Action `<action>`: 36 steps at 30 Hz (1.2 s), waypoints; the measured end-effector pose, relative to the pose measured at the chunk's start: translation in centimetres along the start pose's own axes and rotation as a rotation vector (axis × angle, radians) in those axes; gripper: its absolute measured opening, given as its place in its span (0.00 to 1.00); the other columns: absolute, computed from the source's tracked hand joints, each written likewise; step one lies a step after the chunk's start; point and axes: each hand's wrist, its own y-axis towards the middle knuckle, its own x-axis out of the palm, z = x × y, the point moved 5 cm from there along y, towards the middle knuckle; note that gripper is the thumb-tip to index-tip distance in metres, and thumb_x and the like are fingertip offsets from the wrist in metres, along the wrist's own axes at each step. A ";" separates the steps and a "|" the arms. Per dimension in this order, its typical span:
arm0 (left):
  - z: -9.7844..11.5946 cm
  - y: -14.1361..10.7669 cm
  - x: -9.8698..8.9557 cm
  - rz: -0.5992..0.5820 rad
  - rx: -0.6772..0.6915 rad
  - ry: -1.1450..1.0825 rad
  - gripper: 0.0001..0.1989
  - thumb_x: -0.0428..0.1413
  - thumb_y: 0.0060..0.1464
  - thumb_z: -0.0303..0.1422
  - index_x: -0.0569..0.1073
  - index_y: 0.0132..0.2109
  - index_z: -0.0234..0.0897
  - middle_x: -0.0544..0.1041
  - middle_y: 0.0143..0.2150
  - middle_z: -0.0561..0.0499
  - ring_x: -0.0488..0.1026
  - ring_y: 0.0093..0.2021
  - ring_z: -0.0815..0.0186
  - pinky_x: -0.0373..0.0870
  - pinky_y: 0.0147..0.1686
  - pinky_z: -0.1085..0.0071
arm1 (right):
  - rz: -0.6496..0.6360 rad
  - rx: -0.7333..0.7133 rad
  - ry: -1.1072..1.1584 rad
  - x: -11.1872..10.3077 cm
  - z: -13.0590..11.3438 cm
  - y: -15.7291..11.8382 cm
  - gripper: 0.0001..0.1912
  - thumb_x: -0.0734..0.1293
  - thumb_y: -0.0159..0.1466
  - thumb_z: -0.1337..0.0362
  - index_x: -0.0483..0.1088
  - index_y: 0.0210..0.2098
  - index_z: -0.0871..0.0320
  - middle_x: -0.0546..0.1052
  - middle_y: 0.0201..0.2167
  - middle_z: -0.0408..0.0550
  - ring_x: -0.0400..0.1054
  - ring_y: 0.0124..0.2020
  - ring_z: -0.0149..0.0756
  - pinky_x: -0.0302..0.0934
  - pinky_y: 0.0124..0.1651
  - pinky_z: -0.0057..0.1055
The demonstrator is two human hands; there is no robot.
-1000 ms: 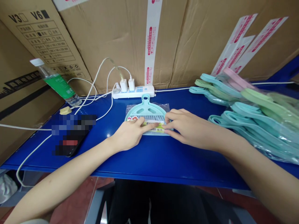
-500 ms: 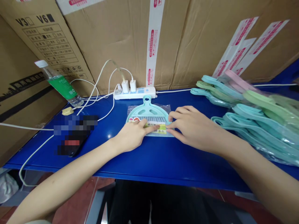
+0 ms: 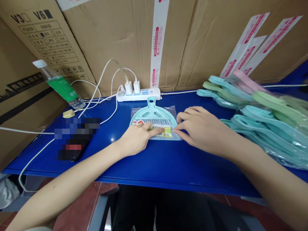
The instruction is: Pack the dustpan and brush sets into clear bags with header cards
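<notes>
Turquoise dustpan (image 3: 151, 113), handle (image 3: 151, 105) and long axis pointing away, left grip (image 3: 136, 139) unclosed, right grip (image 3: 198, 128) unclear

Label card (image 3: 166, 131) on the dustpan (image 3: 151, 110): partly covered by the left hand (image 3: 136, 139); smallest print unreadable.
Right hand (image 3: 193, 130): can't tell whether its fingertips touch the dustpan.
Phone (image 3: 83, 139) left of the dustpan: screen blurred into blocks.
Bagged pile (image 3: 267, 123) right of the dustpan: cut off sideways, pink handle (image 3: 250, 81) smeared.
</notes>
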 end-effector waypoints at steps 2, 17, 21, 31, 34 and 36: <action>0.0 0.0 0.0 0.001 0.003 0.004 0.29 0.43 0.61 0.22 0.61 0.66 0.51 0.70 0.42 0.49 0.75 0.36 0.64 0.73 0.37 0.68 | 0.045 0.001 -0.009 -0.3 -0.3 0.1 0.18 0.59 0.65 0.65 0.79 0.25 0.56 0.77 0.30 0.52 0.65 0.33 0.42 0.55 0.44 0.42; -0.5 -0.4 0.0 0.031 -0.001 -0.021 0.30 0.43 0.61 0.24 0.57 0.67 0.53 0.70 0.40 0.49 0.74 0.35 0.64 0.74 0.34 0.69 | 0.012 -0.123 0.116 0.6 -2.0 0.5 0.16 0.59 0.66 0.69 0.78 0.29 0.59 0.79 0.31 0.53 0.67 0.38 0.44 0.56 0.42 0.40; -0.8 -0.5 -0.2 0.038 -0.022 -0.074 0.28 0.43 0.60 0.24 0.65 0.64 0.50 0.71 0.38 0.49 0.75 0.35 0.64 0.74 0.33 0.69 | 0.024 -0.097 0.078 0.5 -1.6 0.4 0.17 0.59 0.66 0.68 0.78 0.29 0.58 0.79 0.33 0.53 0.67 0.39 0.44 0.55 0.42 0.40; -0.8 -0.5 -0.2 0.032 -0.028 -0.124 0.26 0.43 0.59 0.22 0.69 0.61 0.44 0.74 0.40 0.49 0.77 0.39 0.62 0.75 0.36 0.67 | 0.086 -0.130 0.015 0.4 -3.3 1.1 0.15 0.61 0.66 0.69 0.79 0.31 0.61 0.78 0.31 0.53 0.66 0.39 0.45 0.52 0.41 0.37; -1.1 -0.7 -0.2 0.033 -0.041 -0.122 0.26 0.44 0.58 0.23 0.70 0.60 0.45 0.75 0.39 0.49 0.77 0.37 0.61 0.75 0.35 0.66 | 0.037 -0.128 0.025 0.9 -3.7 1.1 0.15 0.61 0.65 0.71 0.78 0.30 0.62 0.77 0.28 0.51 0.67 0.35 0.42 0.51 0.40 0.37; -1.4 -0.9 -0.4 0.037 -0.057 -0.116 0.26 0.45 0.58 0.24 0.70 0.60 0.46 0.75 0.39 0.49 0.77 0.35 0.61 0.75 0.34 0.65 | 0.013 -0.111 0.053 0.9 -3.4 1.1 0.15 0.60 0.65 0.72 0.78 0.30 0.61 0.77 0.27 0.50 0.67 0.33 0.40 0.51 0.41 0.37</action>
